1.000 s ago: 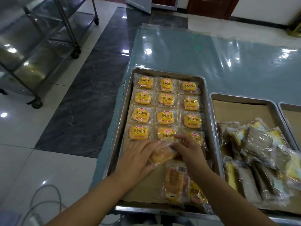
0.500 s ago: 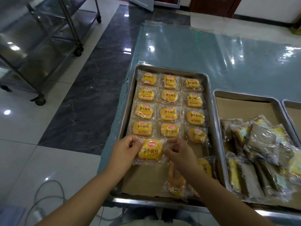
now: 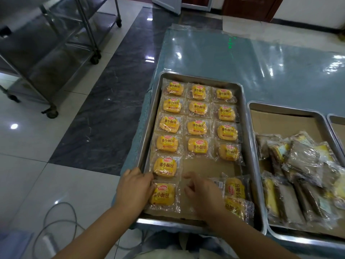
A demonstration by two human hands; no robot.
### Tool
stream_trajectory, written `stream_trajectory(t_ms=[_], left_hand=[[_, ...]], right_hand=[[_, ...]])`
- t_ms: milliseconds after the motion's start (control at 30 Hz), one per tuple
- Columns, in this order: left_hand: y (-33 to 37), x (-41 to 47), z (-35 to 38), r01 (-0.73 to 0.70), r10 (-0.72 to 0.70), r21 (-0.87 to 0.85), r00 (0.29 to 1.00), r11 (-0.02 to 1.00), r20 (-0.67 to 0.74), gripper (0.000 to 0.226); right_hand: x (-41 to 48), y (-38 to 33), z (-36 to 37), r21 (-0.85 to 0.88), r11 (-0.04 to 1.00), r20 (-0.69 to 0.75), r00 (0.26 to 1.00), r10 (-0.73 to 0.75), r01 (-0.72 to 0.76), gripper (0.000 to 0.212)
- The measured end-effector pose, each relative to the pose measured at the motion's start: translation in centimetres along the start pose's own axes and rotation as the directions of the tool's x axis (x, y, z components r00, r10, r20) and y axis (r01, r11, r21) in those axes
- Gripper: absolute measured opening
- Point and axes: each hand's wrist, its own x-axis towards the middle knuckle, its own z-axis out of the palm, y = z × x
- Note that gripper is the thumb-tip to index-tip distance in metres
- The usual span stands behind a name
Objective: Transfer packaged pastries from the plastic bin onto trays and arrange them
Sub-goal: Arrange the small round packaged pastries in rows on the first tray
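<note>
A steel tray point(image 3: 149, 128) lined with brown paper holds yellow pastry packets point(image 3: 197, 126) laid flat in rows of three. Its left column reaches further forward, ending in a front-left packet point(image 3: 164, 195). My left hand point(image 3: 134, 189) rests over the tray's left rim, fingertips closed on that packet's left wrapper edge. Just right of the packet, my right hand point(image 3: 201, 193) hovers over bare paper with fingers apart and nothing in it. Two loose packets point(image 3: 235, 189) lie unsorted at the tray's front right corner, partly behind my right hand.
A second tray point(image 3: 280, 109) to the right carries a heap of mixed wrapped pastries point(image 3: 302, 165). A third tray's corner point(image 3: 336, 118) shows at the far right. The table point(image 3: 242, 58) has a shiny plastic cover. On the floor to the left are a wheeled steel rack point(image 3: 56, 53) and a cable point(image 3: 56, 212).
The packet both hands held half a second ago now lies flat in the left column. Another packet lies in front of it at my left fingertips. My right hand has let go and drawn back.
</note>
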Motion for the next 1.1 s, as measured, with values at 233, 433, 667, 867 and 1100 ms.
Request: stream_trajectory(t_ms=[233,433,667,867,1100], left_hand=[[0.8,0.0,0.6,-0.157,0.157,-0.086,0.988,0.984,-0.015,0.032],[1.9,0.1,1.2,-0.251,0.263,-0.140,0.962,0.958,0.078,0.031],[7.0,1.1,1.7,-0.381,0.418,-0.240,0.900,0.893,0.125,0.060],[9.7,0.9,3.4,-0.473,0.499,-0.166,0.844,0.865,0.197,0.084],[11.4,0.8,0.9,0.048,0.019,-0.702,0.996,0.711,0.087,0.018]], right_hand=[[0.1,4.1,-2.5,-0.025,0.992,-0.190,0.975,0.119,-0.126,0.022],[-1.4,7.0,-3.7,-0.222,0.943,-0.051,0.969,0.243,-0.248,0.047],[-1.6,7.5,-4.1,-0.272,0.935,0.036,0.968,0.248,-0.229,0.040],[-1.9,7.7,-5.4,-0.106,0.977,-0.052,0.983,0.178,-0.183,0.029],[-0.9,8.2,-8.3,0.446,0.823,0.124,0.935,0.333,-0.353,0.045]])
